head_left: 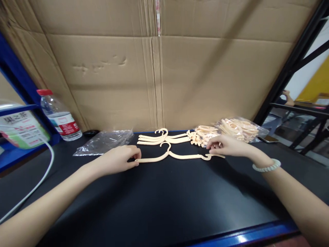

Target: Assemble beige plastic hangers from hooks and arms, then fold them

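Note:
A cream plastic clothes hanger [185, 157] lies flat on the black table, its hook pointing away from me. My left hand [120, 159] is closed at the hanger's left end, thumb and fingertips on its tip. Over the right arm of the hanger hovers my right hand [226, 145], fingers bent with a small gap between thumb and forefinger. Beside those fingertips sits a heap of small cream pieces [195, 138]. Another cream piece [217, 155] lies at the hanger's right end, partly under my right hand. Behind are several stacked hangers [151, 139].
Clear bags of cream parts [239, 129] stand at the back right, with a phone [268, 139] near them. A clear plastic bag [105, 142], a dark object [91, 133] and a water bottle [61, 118] are at left. A white cable [48, 171] crosses the left side. Cardboard [115, 75] walls the back.

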Demonstrator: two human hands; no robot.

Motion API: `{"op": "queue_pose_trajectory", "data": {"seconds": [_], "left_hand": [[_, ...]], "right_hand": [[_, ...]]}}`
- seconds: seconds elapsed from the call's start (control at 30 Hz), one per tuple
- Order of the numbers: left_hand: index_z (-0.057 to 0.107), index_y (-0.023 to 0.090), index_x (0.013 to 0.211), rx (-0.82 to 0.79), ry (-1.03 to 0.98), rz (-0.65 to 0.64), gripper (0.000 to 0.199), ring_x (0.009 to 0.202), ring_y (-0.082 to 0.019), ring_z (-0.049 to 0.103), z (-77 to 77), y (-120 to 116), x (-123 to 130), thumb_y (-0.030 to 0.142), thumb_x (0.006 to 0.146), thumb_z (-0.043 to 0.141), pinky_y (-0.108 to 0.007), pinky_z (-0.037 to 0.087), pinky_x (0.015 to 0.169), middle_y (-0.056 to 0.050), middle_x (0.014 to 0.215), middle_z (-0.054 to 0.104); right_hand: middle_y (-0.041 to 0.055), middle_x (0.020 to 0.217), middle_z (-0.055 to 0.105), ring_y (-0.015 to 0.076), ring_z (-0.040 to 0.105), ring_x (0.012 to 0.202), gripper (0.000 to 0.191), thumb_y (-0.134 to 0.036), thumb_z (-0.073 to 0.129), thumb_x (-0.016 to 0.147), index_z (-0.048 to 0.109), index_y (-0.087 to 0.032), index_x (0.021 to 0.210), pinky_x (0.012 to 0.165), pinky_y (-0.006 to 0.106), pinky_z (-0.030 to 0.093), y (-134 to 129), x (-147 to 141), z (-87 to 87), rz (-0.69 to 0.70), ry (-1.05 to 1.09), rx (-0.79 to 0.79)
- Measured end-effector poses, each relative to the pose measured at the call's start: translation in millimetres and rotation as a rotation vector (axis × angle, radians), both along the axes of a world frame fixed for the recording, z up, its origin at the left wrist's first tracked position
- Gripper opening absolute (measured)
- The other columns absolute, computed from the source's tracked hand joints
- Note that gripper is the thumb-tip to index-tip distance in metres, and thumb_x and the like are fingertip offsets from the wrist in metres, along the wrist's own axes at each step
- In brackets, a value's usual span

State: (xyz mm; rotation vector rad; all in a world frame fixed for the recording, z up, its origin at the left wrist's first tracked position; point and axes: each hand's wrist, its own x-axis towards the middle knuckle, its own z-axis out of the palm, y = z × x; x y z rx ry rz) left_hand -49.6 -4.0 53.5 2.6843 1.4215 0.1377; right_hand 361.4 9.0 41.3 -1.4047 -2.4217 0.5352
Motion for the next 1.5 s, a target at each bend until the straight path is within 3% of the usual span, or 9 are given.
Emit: {"op": "queue_pose_trajectory", "data": {"seconds": [0.27,0.47,0.63,1.1,1.5], "left_hand": [[0.062,0.023,0.079,-0.022,0.043,-0.006,0.013,0.079,-0.021,0.061,-1.6,4.2,1.0,0.029,0.081,0.050,-0.029,0.043,0.068,-0.003,0.086,0.066],[0.059,0.022,0.077,-0.030,0.081,0.019,0.013,0.074,-0.021,0.059,-0.6,3.3,1.4,0.029,0.081,0.050,-0.029,0.041,0.064,-0.003,0.083,0.065],[0.057,0.021,0.075,-0.080,0.123,0.023,0.012,0.071,-0.020,0.058,3.9,1.5,4.6,0.028,0.081,0.049,-0.029,0.039,0.062,-0.004,0.081,0.064],[0.049,0.020,0.073,-0.128,0.085,0.016,0.011,0.065,-0.017,0.052,0.9,1.3,4.1,0.025,0.082,0.047,-0.026,0.034,0.058,-0.002,0.076,0.059],[0.048,0.021,0.073,-0.140,0.059,0.021,0.010,0.063,-0.016,0.049,2.2,-0.4,5.5,0.027,0.081,0.047,-0.026,0.032,0.056,-0.001,0.074,0.057]], "right_hand": [[0.0030,0.069,0.063,0.0151,0.055,0.063,0.014,-0.032,0.064,0.078,0.066,-0.018,0.075,0.057,0.026,0.040,-2.7,-4.2,-2.9,0.061,-0.061,-0.096],[-0.0011,0.061,0.057,0.0113,0.050,0.049,0.022,-0.039,0.064,0.078,0.059,-0.018,0.075,0.050,0.025,0.038,-1.4,-4.3,-8.1,0.053,0.032,-0.268],[-0.0013,0.063,0.055,0.0104,0.049,0.048,0.028,-0.043,0.065,0.077,0.054,-0.017,0.075,0.049,0.025,0.038,-2.0,-5.3,-8.8,0.041,0.016,-0.325],[-0.0005,0.063,0.055,0.0136,0.050,0.056,0.043,-0.060,0.060,0.078,0.053,-0.018,0.075,0.053,0.026,0.037,-2.9,-5.2,-10.5,0.031,-0.046,-0.281],[0.0001,0.064,0.055,0.0142,0.051,0.058,0.034,-0.051,0.060,0.081,0.052,-0.018,0.077,0.056,0.027,0.039,-0.9,-3.6,-14.4,0.054,-0.037,-0.269]]}}
